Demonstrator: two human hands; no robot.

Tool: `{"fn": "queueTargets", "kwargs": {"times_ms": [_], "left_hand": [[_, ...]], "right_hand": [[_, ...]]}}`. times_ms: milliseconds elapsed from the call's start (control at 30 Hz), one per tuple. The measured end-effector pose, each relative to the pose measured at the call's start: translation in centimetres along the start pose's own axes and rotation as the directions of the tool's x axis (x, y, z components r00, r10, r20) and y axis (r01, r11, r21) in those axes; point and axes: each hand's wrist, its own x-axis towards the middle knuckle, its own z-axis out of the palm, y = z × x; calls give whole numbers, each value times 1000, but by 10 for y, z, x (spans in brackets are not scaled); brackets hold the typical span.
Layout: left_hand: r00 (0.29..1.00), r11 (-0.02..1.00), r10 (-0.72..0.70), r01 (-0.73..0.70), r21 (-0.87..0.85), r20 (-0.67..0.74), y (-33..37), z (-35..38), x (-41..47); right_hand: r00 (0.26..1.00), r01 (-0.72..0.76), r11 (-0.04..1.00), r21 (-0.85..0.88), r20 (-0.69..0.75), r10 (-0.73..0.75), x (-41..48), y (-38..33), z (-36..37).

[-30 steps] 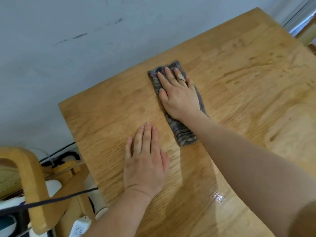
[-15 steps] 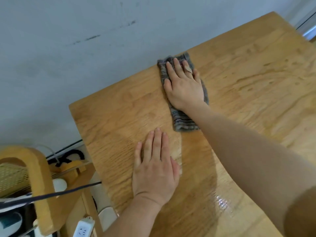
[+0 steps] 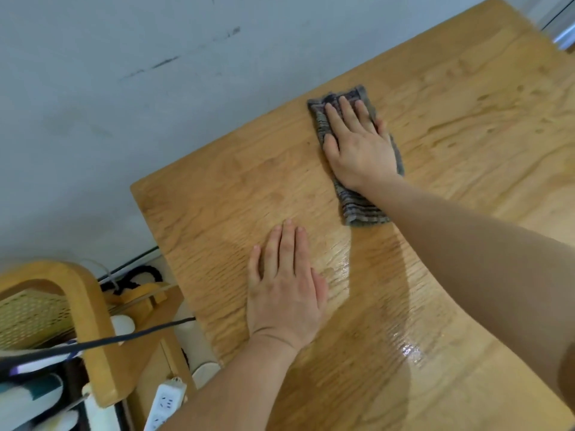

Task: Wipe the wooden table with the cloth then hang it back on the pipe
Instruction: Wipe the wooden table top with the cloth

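Observation:
A grey striped cloth (image 3: 361, 208) lies folded and flat on the wooden table (image 3: 236, 188), near its far edge against the wall. My right hand (image 3: 357, 144) presses down on the cloth with flat fingers, covering its middle. My left hand (image 3: 286, 290) rests palm down on the bare wood, closer to me and left of the cloth, holding nothing. The pipe is not in view.
A grey wall (image 3: 124, 104) runs along the table's far edge. Left of the table stands a wooden chair (image 3: 84, 306) with a woven back, a black cord (image 3: 124, 339) across it, and a white power strip (image 3: 165, 402) below. A wet sheen (image 3: 410, 353) shows near me.
My right hand has slid the cloth away from me toward the wall edge of the table. My left hand has stayed flat on the wood.

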Motion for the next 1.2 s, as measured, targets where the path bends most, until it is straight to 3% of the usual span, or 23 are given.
{"fn": "queueTargets", "kwargs": {"times_ms": [267,400,467,533,633,667,767,833,900,1000,1100,1200], "left_hand": [[1000,1000,7,-7,-4,-9,-1,-1,-2],[1000,1000,9,-9,7,-20,1,-2,-3],[1000,1000,3,-2,18,-28,-1,-3,0],[999,1000,0,2,29,-38,-1,-3,1],[999,999,9,-8,38,-33,3,-1,-2],[999,999,10,-8,37,-33,3,-1,-3],[998,999,3,0,37,-62,2,-2,-2],[997,999,0,3,33,-77,2,-1,-2],[998,999,6,-3,38,-70,3,1,-3],[999,998,8,-5,59,-52,4,1,-5],[999,993,15,-10,114,-42,5,2,-4],[998,993,-44,48,106,-42,13,4,-7]], "right_hand": [[954,295,954,-57,80,-290,-151,5,7],[873,471,878,-89,192,-449,-160,51,-5],[921,370,922,-113,175,-349,-141,57,-7],[988,132,987,-94,89,-124,-126,50,-6],[998,-65,997,-45,-3,65,-133,26,3],[999,-34,999,-41,-18,33,-146,16,6],[963,266,964,-21,47,-265,-203,-3,13],[939,339,940,-31,77,-335,-234,12,13],[964,255,966,-42,86,-251,-254,44,9],[996,-51,997,-57,68,55,-280,103,-1],[923,-384,923,-21,27,384,-288,136,-5],[809,-587,807,58,7,588,-268,98,4]]}}
